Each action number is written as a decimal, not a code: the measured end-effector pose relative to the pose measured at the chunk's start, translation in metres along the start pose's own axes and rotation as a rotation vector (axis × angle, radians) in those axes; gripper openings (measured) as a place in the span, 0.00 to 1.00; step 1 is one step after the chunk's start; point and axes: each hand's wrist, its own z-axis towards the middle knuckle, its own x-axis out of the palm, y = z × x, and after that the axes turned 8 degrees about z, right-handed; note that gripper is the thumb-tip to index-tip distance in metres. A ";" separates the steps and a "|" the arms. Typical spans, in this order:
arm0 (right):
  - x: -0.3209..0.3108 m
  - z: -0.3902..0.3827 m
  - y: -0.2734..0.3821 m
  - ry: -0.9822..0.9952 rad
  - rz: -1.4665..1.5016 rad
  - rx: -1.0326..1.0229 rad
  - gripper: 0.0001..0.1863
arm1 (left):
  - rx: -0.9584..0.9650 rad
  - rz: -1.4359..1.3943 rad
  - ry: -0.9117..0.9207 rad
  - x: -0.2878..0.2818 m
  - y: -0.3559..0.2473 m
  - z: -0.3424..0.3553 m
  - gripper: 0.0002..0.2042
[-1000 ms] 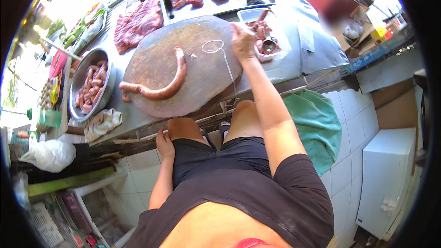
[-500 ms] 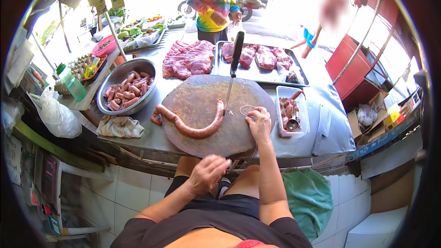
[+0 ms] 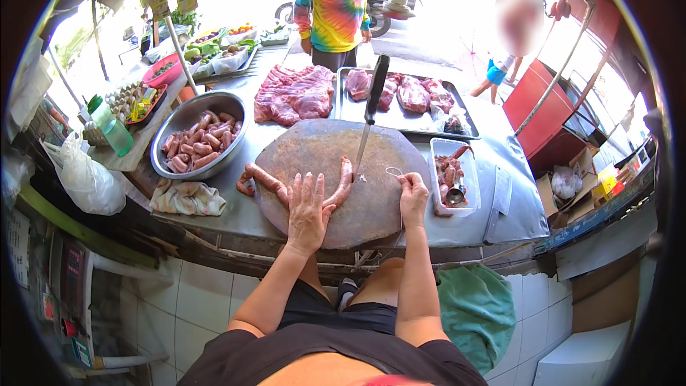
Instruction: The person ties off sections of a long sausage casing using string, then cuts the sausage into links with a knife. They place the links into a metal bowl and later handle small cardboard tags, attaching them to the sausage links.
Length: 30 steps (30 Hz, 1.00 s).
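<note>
A round wooden chopping board [image 3: 381,214] carries a long curved sausage [image 3: 267,182]. My left hand [image 3: 306,213] lies across its middle, palm down and fingers extended. At the board's right side, my right hand [image 3: 412,199] pinches a thin string [image 3: 392,170], whose tail hangs down past the wrist. A black-handled knife [image 3: 374,93] stands upright at the board, beside the sausage's right end. To the left is a steel bowl [image 3: 238,119] of short sausages; to the right, a plastic container [image 3: 469,199] holds meat pieces and a metal utensil.
A meat slab [image 3: 286,89] and a metal tray [image 3: 464,126] of meat lie beyond the board. A cloth [image 3: 184,197], plastic bag [image 3: 87,179] and green bottle [image 3: 111,128] are at left. A person in a tie-dye shirt [image 3: 333,8] stands across the counter; another person is at back right.
My left hand has risen from my lap onto the sausage. My right hand is pinching the string higher. The view has shifted, showing more street. The person opposite has turned away.
</note>
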 end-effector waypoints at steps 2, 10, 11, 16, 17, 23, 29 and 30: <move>-0.003 -0.001 -0.002 -0.032 0.221 0.178 0.04 | -0.006 0.009 0.002 0.000 0.001 0.001 0.29; -0.005 -0.001 -0.005 0.025 0.224 0.170 0.04 | -0.032 -0.012 -0.057 0.005 0.005 -0.004 0.22; -0.005 -0.002 -0.006 0.026 0.249 0.138 0.04 | -0.036 -0.015 -0.054 0.006 0.006 -0.005 0.21; -0.007 -0.001 -0.006 0.000 0.302 0.133 0.05 | -0.035 -0.025 -0.046 0.006 0.005 -0.004 0.21; -0.008 -0.001 -0.005 0.013 0.260 0.140 0.05 | -0.037 -0.028 -0.038 0.005 0.005 -0.003 0.20; -0.007 -0.002 0.003 0.051 0.151 0.149 0.04 | -0.028 -0.024 -0.068 0.003 0.004 -0.002 0.19; -0.005 -0.002 0.002 0.020 0.185 0.110 0.04 | -0.012 -0.007 -0.048 0.006 0.004 0.000 0.19; -0.006 -0.002 0.002 0.034 0.196 0.153 0.04 | -0.012 0.002 -0.050 0.007 0.004 0.000 0.19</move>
